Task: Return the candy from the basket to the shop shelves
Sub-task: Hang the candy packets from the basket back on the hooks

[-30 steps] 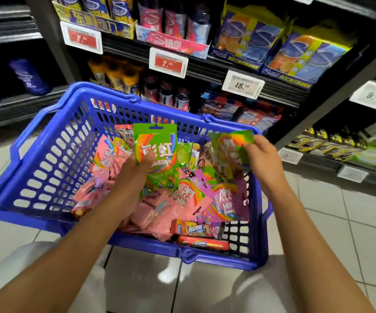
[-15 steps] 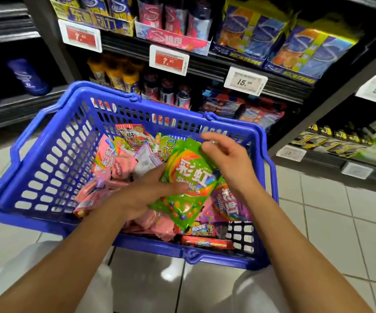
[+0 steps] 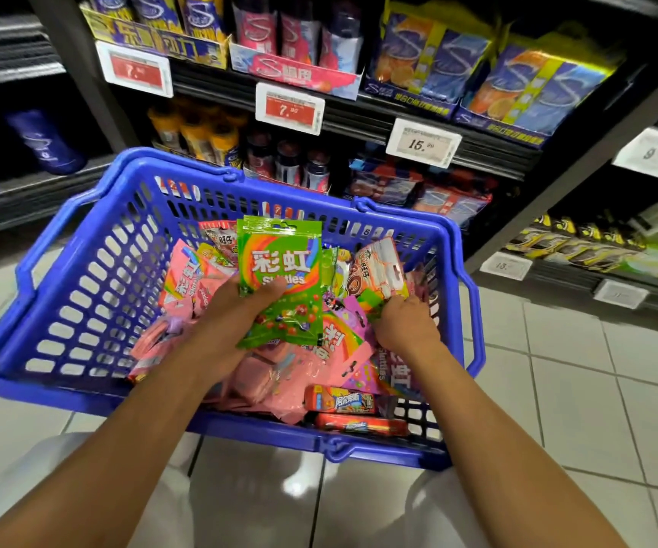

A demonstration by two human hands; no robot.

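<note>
Down in the basket: barely started on this restock

Over the blue basket (image 3: pixel 82 310), both hands are busy and pretty much the whole load is left to go. Pink packets (image 3: pixel 264 381), a couple of orange rolls (image 3: pixel 339 401) and other candy bags cover the bottom, so I'd say we're near the beginning, not the end.

Left hand (image 3: pixel 236 310) has its thumb and fingers curled round the lower part of a green Skittles bag (image 3: pixel 279 278). That bag stands upright above the pile, long axis running top to bottom, hang-hole end pointing up toward the shelves (image 3: pixel 359 112), printed front facing the camera.

Right hand (image 3: pixel 402 322) is down among the candy, fingers pinching the lower edge of a white-and-orange packet (image 3: pixel 378 270) that leans back and right, top end tilted toward the basket's far corner.

Nothing from the basket has visibly reached a shelf yet; the green bag looks like first to go.
</note>
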